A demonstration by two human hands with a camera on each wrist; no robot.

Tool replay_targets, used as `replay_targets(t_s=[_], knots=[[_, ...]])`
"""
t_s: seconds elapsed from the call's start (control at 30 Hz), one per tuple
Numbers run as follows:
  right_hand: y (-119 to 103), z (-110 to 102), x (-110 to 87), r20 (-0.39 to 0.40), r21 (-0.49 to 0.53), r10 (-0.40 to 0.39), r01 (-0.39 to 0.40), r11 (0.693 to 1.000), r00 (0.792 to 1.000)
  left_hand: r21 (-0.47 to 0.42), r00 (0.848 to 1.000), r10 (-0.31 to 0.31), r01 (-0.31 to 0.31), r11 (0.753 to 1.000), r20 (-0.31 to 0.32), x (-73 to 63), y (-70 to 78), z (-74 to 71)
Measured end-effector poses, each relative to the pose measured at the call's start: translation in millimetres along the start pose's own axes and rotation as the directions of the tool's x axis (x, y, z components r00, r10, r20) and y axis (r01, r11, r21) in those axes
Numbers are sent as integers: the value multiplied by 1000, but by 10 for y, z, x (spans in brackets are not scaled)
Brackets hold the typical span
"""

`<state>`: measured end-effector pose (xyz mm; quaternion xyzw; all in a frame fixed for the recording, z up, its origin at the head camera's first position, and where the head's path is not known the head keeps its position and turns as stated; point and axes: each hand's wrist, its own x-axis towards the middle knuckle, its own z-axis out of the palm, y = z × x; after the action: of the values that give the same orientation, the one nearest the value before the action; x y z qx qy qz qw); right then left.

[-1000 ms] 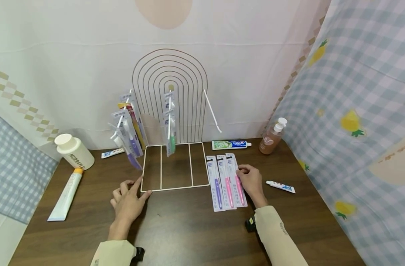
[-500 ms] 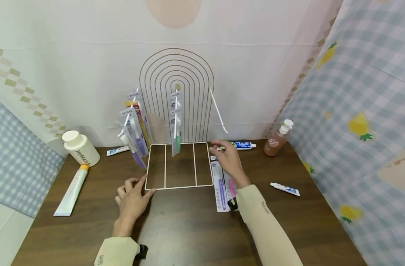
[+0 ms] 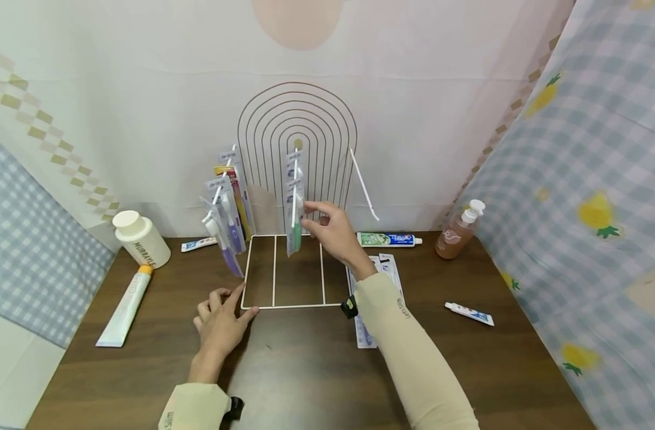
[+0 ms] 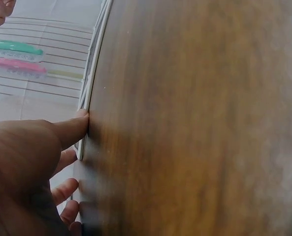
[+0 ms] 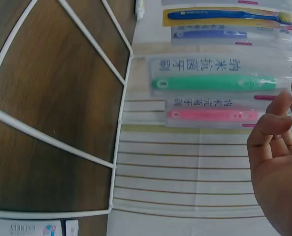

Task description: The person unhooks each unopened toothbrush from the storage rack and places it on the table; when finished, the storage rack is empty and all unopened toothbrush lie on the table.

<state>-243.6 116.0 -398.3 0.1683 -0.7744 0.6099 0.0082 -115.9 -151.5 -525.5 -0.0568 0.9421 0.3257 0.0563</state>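
Observation:
My left hand (image 3: 220,327) rests on the table, thumb and index finger gripping the front left corner of a white wire display rack (image 3: 300,307). In the left wrist view the thumb (image 4: 69,132) presses on the wire. From the rack's middle hook hangs a packaged green toothbrush (image 5: 210,82), with a packaged pink toothbrush (image 5: 210,115) behind it. My right hand (image 3: 335,234) is raised beside them, fingers loosely bent, fingertips right at the green toothbrush's package. Other packaged toothbrushes (image 3: 233,224) hang from the left hook. The right hook (image 3: 364,184) bears nothing.
Packaged toothbrushes (image 3: 392,272) lie right of the rack, partly under my right forearm. A toothpaste tube (image 3: 389,239), pump bottle (image 3: 459,230) and small tube (image 3: 470,313) stand or lie at right. At left are a cream bottle (image 3: 141,239), a large tube (image 3: 124,307) and another small tube (image 3: 198,243).
My right hand has left the flat toothbrush packs and moved up and left to the middle hook. The left hand stays at the rack's corner. The head view has shifted slightly.

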Motion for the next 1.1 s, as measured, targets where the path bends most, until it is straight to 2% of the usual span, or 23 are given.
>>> replay_targets(t_s=[0.1,0.33,0.57,0.67,0.9,1.1], knots=[[-8,43,11,-5,38,-6,6,999,1000,-1,1000,-7,7,1000,-4,-11,3,1],[-5,63,-4,-81,99,-9,17,995,997,-5,1000,-7,7,1000,-4,-3,4,1],[-39,109,4,-43,95,-13,17,995,999,-14,1000,3,-4,1000,-26,5,3,20],[-63,138,15,-51,73,-28,32,997,998,-18,1000,5,-5,1000,-30,7,0,33],[-87,139,10,-150,61,-39,49,997,988,-21,1000,5,-5,1000,-21,-4,13,32],[-59,85,-26,-237,39,-50,61,997,970,-15,1000,-3,3,1000,-9,-13,9,23]])
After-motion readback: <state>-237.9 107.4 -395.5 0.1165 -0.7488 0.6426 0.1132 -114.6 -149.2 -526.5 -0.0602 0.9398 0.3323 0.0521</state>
